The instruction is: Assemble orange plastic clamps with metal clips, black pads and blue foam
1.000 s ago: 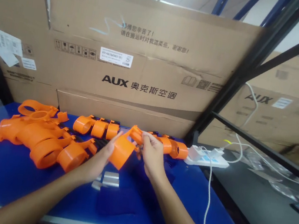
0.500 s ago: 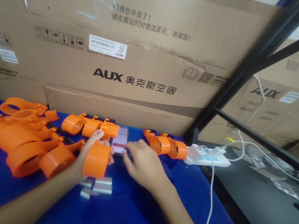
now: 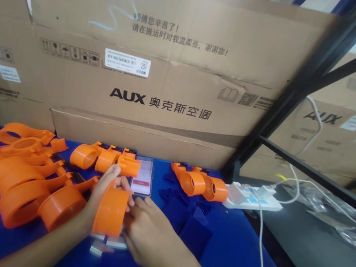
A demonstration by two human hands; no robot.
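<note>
My left hand [image 3: 99, 195] is wrapped round an orange plastic ring-shaped part [image 3: 110, 212], its round wall facing me. Close against the right side of that part is my right hand [image 3: 148, 231], fingers curled together. What its fingertips hold, if anything, is hidden. Small pale flat blocks [image 3: 97, 247] lie on the blue table surface [image 3: 78, 266] below the hands, partly covered by them. Just beyond the hands lies a phone [image 3: 141, 189] with a lit screen. Dark blue flat pieces [image 3: 196, 232] rest to the right of my right hand.
Several similar orange parts [image 3: 61, 207] are heaped at the left. More orange rings [image 3: 83, 156] stand behind my left hand, and two orange rings [image 3: 216, 190] at the right. A white power strip [image 3: 255, 198] with a cable is beside them. A large cardboard box [image 3: 174, 70] stands behind.
My right hand has moved from beside the phone down and toward me, to the orange part in my left hand. The left hand keeps its hold. The view has tilted slightly upward.
</note>
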